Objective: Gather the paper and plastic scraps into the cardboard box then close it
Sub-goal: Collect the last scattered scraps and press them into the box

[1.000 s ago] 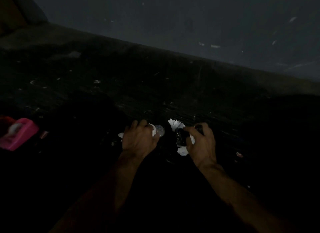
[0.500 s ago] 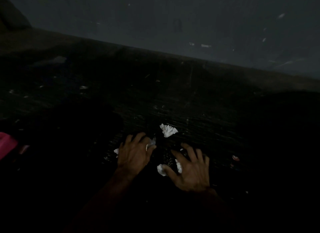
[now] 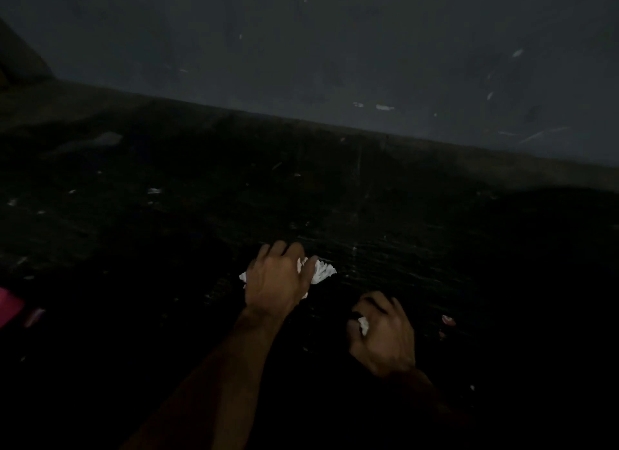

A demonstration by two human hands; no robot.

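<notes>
The crumpled white paper scraps (image 3: 322, 271) are creased and jagged-edged, bright against a very dark, faintly ribbed floor (image 3: 385, 255) that carries fine pale scratches and specks. The left hand (image 3: 276, 280) lies knuckles-up over them with fingers curled and clutching the wad, white paper poking out at its 3 o'clock side and a small corner showing at its 9 o'clock side. At about 4 o'clock from it, close by but apart, the right hand (image 3: 382, 332) is curled into a loose fist, pinching a smaller white scrap (image 3: 363, 325) between thumb and fingers. Just to the 3 o'clock side of the right hand, a small pinkish fragment (image 3: 448, 320) lies on the floor. At the far 9 o'clock edge of the view, the corner of a pink object (image 3: 8, 307) shows, its shape cut off, with a paler pink piece (image 3: 33, 316) beside it. Toward 12 o'clock the floor meets a matt grey wall (image 3: 335, 47), flecked with small pale marks. The light is too dim to show any cardboard box.
</notes>
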